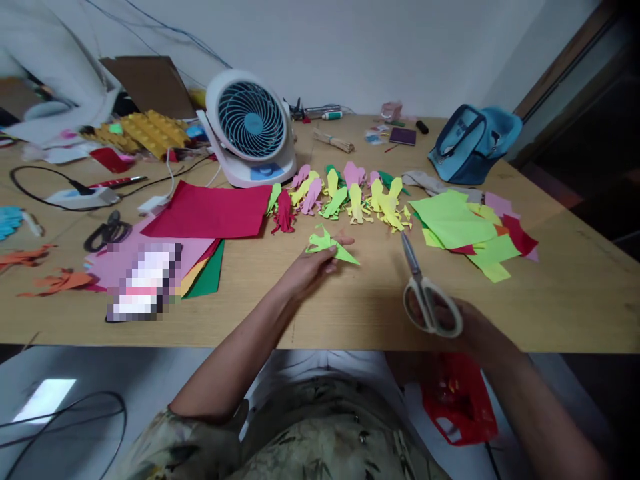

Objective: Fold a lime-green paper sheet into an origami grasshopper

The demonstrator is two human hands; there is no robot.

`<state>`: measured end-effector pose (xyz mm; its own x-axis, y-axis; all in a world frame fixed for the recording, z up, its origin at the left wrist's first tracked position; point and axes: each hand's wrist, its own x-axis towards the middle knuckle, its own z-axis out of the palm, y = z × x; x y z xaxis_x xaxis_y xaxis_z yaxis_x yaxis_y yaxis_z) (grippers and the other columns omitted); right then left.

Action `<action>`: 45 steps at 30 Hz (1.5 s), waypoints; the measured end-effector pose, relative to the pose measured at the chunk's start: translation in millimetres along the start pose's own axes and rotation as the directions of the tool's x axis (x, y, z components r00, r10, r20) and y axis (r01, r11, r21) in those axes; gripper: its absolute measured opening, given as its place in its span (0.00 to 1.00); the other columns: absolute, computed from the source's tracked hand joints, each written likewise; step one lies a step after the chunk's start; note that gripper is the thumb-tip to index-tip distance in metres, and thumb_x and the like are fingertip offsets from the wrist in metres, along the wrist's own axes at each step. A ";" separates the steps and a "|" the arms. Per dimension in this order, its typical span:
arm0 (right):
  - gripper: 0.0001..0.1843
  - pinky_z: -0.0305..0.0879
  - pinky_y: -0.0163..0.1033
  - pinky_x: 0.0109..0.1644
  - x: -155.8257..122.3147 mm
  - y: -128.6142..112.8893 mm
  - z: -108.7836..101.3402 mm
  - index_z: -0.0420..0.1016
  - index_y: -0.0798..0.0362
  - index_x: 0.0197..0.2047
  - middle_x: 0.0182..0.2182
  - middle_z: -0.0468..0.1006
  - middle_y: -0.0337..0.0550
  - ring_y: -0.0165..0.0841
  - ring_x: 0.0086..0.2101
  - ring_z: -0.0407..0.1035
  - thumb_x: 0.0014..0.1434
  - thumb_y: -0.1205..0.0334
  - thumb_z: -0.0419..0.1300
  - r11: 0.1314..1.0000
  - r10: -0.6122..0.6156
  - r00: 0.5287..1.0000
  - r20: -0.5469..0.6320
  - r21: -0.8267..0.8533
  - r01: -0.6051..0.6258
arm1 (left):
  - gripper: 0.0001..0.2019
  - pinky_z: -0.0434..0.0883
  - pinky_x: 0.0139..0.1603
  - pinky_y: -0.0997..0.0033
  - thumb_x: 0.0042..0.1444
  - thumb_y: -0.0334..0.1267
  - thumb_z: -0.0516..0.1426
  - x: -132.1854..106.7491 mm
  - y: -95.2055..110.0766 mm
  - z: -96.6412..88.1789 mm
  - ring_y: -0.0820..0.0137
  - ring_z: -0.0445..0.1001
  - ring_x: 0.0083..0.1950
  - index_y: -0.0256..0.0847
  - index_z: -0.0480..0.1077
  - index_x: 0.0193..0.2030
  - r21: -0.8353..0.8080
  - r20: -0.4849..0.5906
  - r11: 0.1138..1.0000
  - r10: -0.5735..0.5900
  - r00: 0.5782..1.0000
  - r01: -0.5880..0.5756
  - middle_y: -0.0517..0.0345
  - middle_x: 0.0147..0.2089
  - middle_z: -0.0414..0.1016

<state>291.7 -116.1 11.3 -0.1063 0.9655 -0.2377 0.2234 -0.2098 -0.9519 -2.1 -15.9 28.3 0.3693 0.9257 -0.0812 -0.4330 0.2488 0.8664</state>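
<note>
My left hand point(311, 268) pinches a light green folded paper figure point(344, 253) just above the table, its pointed end toward the right. One finger stretches out behind the paper. In my right hand point(463, 323) is a pair of scissors point(420, 287) with white handles. The blades look closed and point away from me. Beyond both hands lies a row of small paper figures in yellow point(356, 203), pink point(312, 195), green point(334, 202) and red point(285, 212). My right fingers are partly hidden behind the handles.
A white fan point(253, 123) stands behind red paper point(215, 210). Left are a phone point(145, 283), black scissors point(107, 231), a power strip point(83, 197) and orange paper figures point(63, 281). Coloured sheets point(455, 220) and a blue bag point(473, 143) are right. Below hangs a red bag point(463, 400).
</note>
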 end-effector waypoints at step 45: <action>0.07 0.55 0.34 0.26 -50.8 -17.7 105.2 0.61 0.50 0.24 0.19 0.67 0.34 0.28 0.22 0.60 0.51 0.60 0.54 0.988 -0.061 0.965 0.256 0.152 0.022 | 0.14 0.75 0.25 0.80 0.58 0.43 0.61 -26.9 16.0 26.7 0.73 0.78 0.23 0.35 0.66 0.30 0.450 -0.092 0.892 -0.004 0.996 0.046 0.59 0.21 0.75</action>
<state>191.2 -177.7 19.9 -0.3641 0.9047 -0.2212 0.0714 -0.2097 -0.9752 3.0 -44.4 57.5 0.2937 0.9470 -0.1300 0.0008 0.1357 0.9907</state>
